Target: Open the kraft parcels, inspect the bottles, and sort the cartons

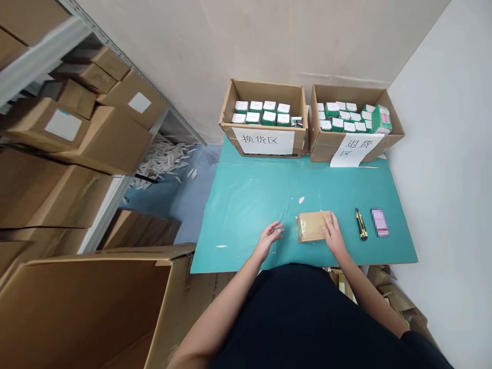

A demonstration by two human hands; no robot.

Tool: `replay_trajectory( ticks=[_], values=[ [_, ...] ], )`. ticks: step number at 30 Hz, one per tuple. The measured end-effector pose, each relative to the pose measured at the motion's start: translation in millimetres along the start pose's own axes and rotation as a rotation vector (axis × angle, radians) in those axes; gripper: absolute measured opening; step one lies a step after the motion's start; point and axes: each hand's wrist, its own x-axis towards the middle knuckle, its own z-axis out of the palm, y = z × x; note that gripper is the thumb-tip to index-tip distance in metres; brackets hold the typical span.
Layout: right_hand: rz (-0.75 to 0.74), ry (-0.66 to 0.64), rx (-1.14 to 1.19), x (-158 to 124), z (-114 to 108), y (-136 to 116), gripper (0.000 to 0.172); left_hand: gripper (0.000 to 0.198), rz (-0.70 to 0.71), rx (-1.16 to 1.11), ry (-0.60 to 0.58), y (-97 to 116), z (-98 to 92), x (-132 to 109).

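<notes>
On the teal table top lies a small taped cardboard box [312,226], with shiny clear tape over its left end. My right hand [335,237] grips the box at its right end, fingers along the far edge and thumb on top. To the left of the box, my left hand [268,240] hovers with its fingers apart, holding nothing and not touching the box. A yellow and black utility knife [361,225] rests to the right of my right hand. Beyond the knife is a pink rectangular item [380,222], blurred by pixelation.
Two open cartons [264,148] [321,148] with paper labels stand at the table's back, holding several green and white boxes. Shelves of cardboard boxes [111,134] line the left. A large open carton [96,307] sits at lower left. White scraps dot the teal table [238,205].
</notes>
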Motion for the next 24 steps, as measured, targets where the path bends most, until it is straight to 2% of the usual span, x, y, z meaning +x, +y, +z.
replay_trajectory(
  ticks=[4,7,10,12,14,16,20,22,24],
  values=[
    [0.042,0.006,0.042,6.8,-17.5,28.0,0.061,0.07,-0.023,0.026,0.054,-7.9,-12.1,1.9],
    [0.086,0.025,0.09,11.0,-51.3,65.3,0.064,0.072,-0.052,0.047,0.064,-14.9,-17.3,2.4],
    [0.211,0.057,0.124,9.7,-80.0,98.4,0.068,0.072,-0.092,0.075,0.062,-23.7,-16.5,3.4],
    [0.291,0.039,0.188,8.2,-80.9,109.0,0.069,0.069,-0.119,0.095,0.042,-30.6,-12.1,5.0],
    [0.309,-0.01,0.248,8.7,-62.9,107.5,0.069,0.069,-0.136,0.109,0.012,-37.0,-6.1,7.1],
    [0.27,-0.068,0.258,11.4,-30.7,95.8,0.068,0.069,-0.123,0.116,0.008,-41.3,-1.5,9.4],
    [0.238,-0.074,0.202,12.7,32.9,61.9,0.066,0.068,-0.013,0.136,0.114,-38.5,-7.2,10.4],
    [0.231,-0.027,0.196,7.3,47.6,47.8,0.064,0.067,0.018,0.148,0.161,-33.3,-16.4,8.5],
    [0.172,0.003,0.173,-0.3,50.3,37.8,0.059,0.065,0.017,0.159,0.179,-28.5,-24.4,5.9]
  ],
)
